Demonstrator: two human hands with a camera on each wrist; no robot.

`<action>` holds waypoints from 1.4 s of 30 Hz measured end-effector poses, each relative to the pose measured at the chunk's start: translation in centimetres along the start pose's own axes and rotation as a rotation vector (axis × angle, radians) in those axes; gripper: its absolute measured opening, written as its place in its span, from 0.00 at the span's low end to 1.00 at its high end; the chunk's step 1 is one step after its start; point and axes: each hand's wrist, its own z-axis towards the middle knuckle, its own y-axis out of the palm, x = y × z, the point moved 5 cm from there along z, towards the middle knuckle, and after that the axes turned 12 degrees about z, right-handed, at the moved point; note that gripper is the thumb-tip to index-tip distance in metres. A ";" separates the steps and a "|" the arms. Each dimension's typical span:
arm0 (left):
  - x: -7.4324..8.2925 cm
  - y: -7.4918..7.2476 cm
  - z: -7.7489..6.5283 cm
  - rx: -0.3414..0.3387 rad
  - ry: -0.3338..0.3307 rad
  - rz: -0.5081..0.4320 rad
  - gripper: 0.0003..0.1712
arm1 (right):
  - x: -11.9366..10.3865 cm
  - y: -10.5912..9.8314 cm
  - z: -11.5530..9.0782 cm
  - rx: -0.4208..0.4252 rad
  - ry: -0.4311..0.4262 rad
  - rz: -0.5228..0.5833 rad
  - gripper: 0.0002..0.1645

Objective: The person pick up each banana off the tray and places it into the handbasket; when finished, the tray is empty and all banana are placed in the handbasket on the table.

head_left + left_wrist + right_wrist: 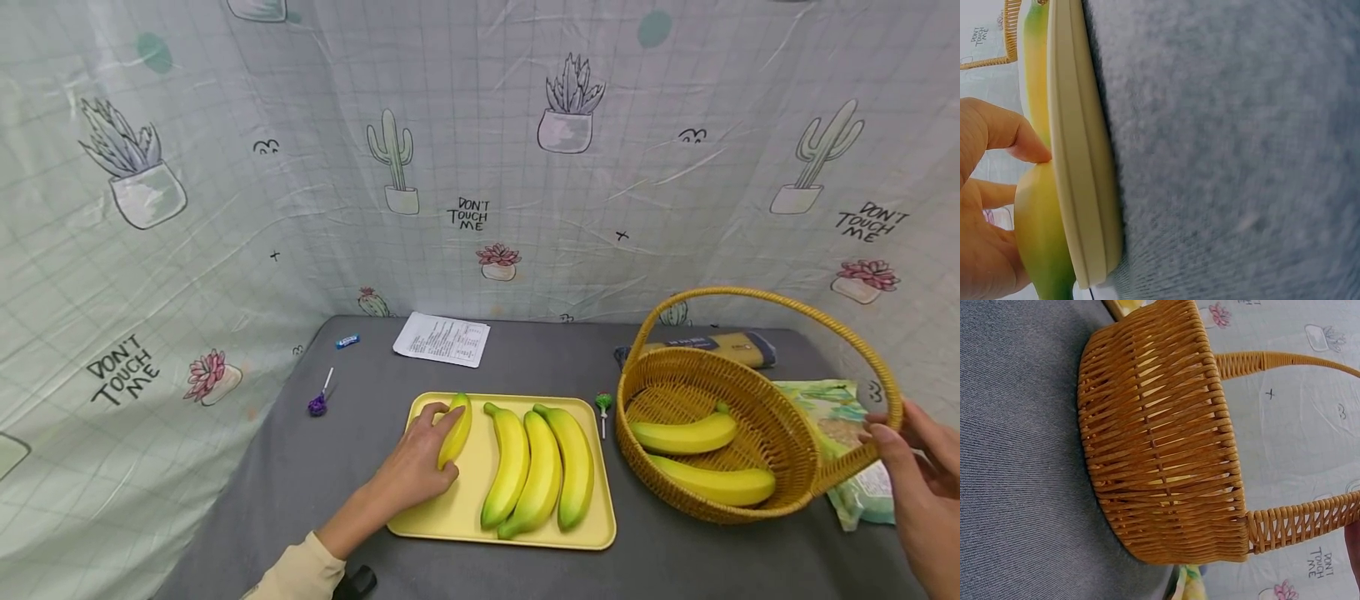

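Observation:
My left hand [417, 461] grips a yellow banana [455, 433] at the left end of a pale yellow tray [472, 527]. The left wrist view shows the fingers and thumb around this banana [1041, 228], close against the tray's rim [1075, 156]. Three more bananas [542, 475] lie side by side on the tray's right half. At the far right, my right hand [918, 483] holds the handle of a brown wicker basket [720, 512]. Two bananas [712, 483] lie inside it. In the right wrist view the basket [1160, 437] stands on the grey cloth, and only an edge of the hand shows.
Behind the basket lies a yellow and dark blue packet [731, 348], with a green bag [862, 492] to its right. A green lollipop [603, 404] sits between tray and basket. Farther left are a purple lollipop [318, 405], a blue wrapped sweet [347, 341] and a printed paper [442, 339].

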 end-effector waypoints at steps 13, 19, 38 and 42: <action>-0.4 0.4 0.0 0.041 -0.020 -0.009 0.40 | -0.4 0.0 0.0 -0.008 -0.024 0.008 0.27; -0.3 0.2 0.0 0.052 -0.017 -0.020 0.39 | -0.4 0.1 -0.1 -0.006 -0.013 0.013 0.27; 1.1 -1.1 0.8 0.124 0.032 -0.026 0.36 | -0.3 0.0 0.0 -0.006 -0.035 0.020 0.28; 1.5 -1.3 1.2 0.130 0.041 -0.022 0.35 | -0.5 0.0 0.0 -0.010 -0.039 0.020 0.27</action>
